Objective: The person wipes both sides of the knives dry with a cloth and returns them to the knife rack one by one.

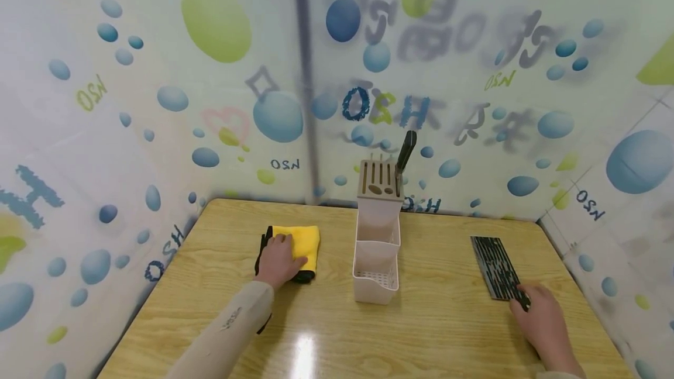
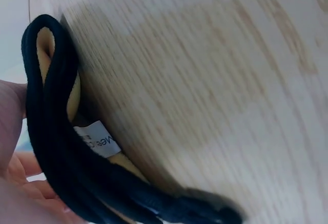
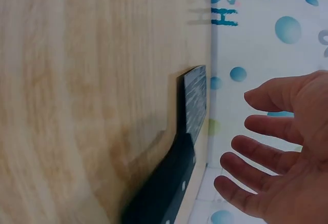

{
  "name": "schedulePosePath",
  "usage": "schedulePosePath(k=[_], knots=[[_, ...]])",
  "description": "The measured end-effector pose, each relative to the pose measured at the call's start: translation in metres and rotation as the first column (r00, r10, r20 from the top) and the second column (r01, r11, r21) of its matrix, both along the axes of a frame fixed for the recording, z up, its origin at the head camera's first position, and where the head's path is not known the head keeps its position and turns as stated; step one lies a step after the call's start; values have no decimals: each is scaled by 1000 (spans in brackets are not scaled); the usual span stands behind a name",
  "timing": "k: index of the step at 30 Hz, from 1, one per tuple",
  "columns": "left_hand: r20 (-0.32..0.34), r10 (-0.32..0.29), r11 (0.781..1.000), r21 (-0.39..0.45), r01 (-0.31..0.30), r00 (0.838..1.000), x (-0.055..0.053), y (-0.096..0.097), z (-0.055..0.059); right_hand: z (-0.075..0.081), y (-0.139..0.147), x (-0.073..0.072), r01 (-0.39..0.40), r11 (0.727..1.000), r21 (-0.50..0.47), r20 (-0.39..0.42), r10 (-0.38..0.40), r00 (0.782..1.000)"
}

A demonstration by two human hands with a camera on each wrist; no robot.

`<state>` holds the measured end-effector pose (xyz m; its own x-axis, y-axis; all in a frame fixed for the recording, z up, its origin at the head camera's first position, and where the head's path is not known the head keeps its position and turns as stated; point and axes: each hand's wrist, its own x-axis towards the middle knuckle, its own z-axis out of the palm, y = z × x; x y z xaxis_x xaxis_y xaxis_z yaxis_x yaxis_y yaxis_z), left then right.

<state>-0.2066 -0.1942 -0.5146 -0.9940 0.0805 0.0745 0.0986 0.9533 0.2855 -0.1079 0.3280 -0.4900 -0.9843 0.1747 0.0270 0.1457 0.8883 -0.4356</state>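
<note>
My left hand (image 1: 277, 259) rests on a folded yellow cloth (image 1: 306, 244) with black edging, left of centre on the table. In the left wrist view the cloth's black border (image 2: 56, 147) curves in layers with a white label (image 2: 100, 139), and part of the hand (image 2: 18, 167) shows behind it. At the right side lies a cleaver (image 1: 495, 268) with a dark, streaked blade and black handle (image 3: 164, 183). Over that handle hovers my right hand (image 1: 542, 317); its fingers (image 3: 256, 152) are spread apart, and the right wrist view shows them off the handle.
A pale knife block (image 1: 378, 221) with slots and two open bins stands mid-table, a black-handled knife (image 1: 406, 154) leaning in its top right. Patterned walls (image 1: 368, 75) enclose the wooden table (image 1: 437, 320) at the back and sides. A dark object (image 1: 265, 324) shows partly beyond the left sleeve.
</note>
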Motion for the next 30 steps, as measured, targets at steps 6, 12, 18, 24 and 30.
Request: schedulePosePath(k=[6,12,18,24,30], knots=[[-10,-7,998,-68,6,1000,-3,-2,-7,-6,9,1,7,1000,5,59,-8,998],[-21,-7,992,-123,5,1000,-4,3,-12,-16,15,3,66,998,18,117,-67,991],[-38,-16,982,-188,9,999,-2,9,-12,-23,24,3,119,993,20,204,-120,971],[-32,-19,976,-215,12,999,-2,9,-12,-30,30,3,94,995,19,248,-96,964],[-37,-18,975,-223,9,999,-3,8,-11,-27,27,4,113,993,37,305,-119,945]])
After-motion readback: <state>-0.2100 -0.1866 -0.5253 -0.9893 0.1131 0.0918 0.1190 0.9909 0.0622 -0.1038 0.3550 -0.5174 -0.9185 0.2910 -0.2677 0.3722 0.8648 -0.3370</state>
